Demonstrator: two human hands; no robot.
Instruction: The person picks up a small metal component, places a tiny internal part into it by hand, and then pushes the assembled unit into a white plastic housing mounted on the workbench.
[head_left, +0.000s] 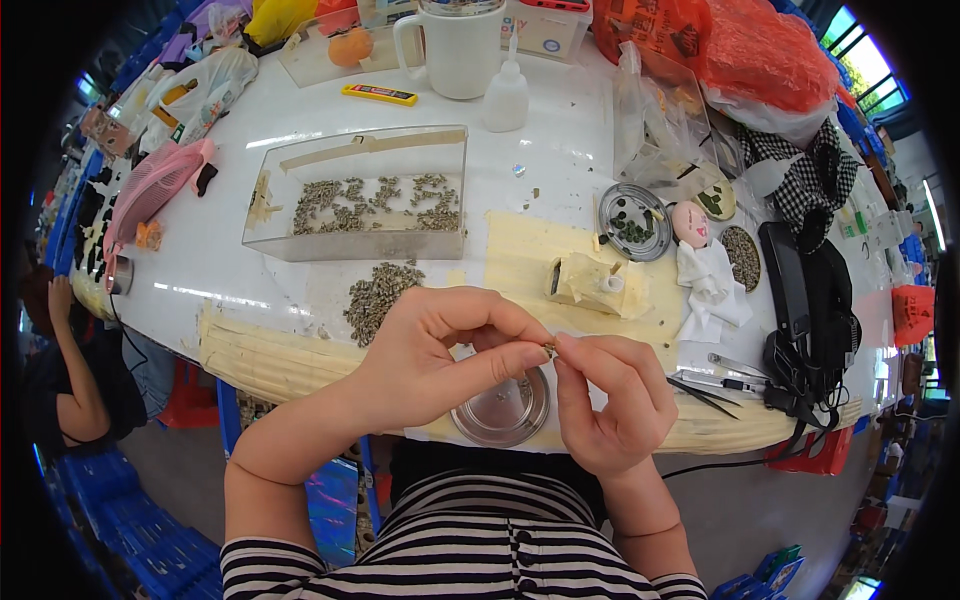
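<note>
Close above the table's near edge, my left hand [425, 345] and my right hand [615, 400] meet fingertip to fingertip. Thumb and forefinger of each are closed in a pinch on a tiny dull piece [549, 351]; its kind is too small to make out, and fingers cover most of it. Below the hands lies a round clear dish [503, 415], partly hidden, with a few specks in it. A heap of small grey-brown parts [378, 297] lies just beyond my left hand. Farther back, a clear rectangular box [360, 242] holds more such parts.
A tape-covered block [600, 285] with a small white peg stands beyond my right hand. A round tin [660, 240] holds dark green pieces. Tweezers [705, 398] and a black corded device [790, 290] lie right. A white bottle [507, 98] and mug [462, 50] stand at the back.
</note>
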